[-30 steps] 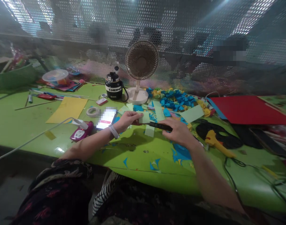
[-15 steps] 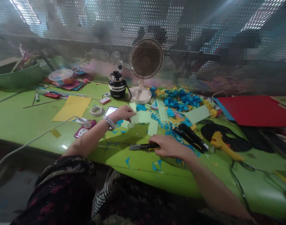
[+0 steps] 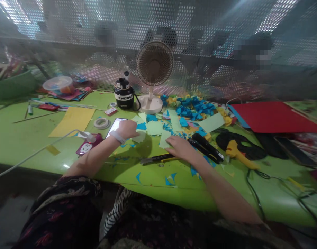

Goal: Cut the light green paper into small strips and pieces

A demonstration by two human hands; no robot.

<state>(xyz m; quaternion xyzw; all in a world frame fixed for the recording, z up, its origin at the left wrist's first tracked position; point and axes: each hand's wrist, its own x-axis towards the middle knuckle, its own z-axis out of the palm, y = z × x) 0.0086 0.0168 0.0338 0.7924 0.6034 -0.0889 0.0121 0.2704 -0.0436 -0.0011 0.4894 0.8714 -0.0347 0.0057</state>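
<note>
My left hand (image 3: 126, 129), with a pale band on its wrist, hangs curled over a small pale green paper scrap (image 3: 139, 137), next to a smartphone (image 3: 114, 126). My right hand (image 3: 179, 147) has its fingertips at a pale green paper strip (image 3: 165, 139). Just below that hand, a utility knife (image 3: 155, 158) with a black handle lies on the green table (image 3: 153, 181), untouched. To the right of my right hand lie black-handled scissors (image 3: 205, 147). Other pale green strips (image 3: 154, 128) lie beyond my hands.
A pile of blue and yellow paper pieces (image 3: 188, 109) lies behind the strips, by a small fan (image 3: 154, 64) and a black flask (image 3: 124, 94). Yellow paper (image 3: 72, 121) and a tape roll (image 3: 101, 123) are on the left, a yellow glue gun (image 3: 235, 152) and red board (image 3: 272, 117) on the right.
My right hand has moved up from the knife, which now lies on the table, to the pale green strip. My left hand has shifted left, toward the phone.
</note>
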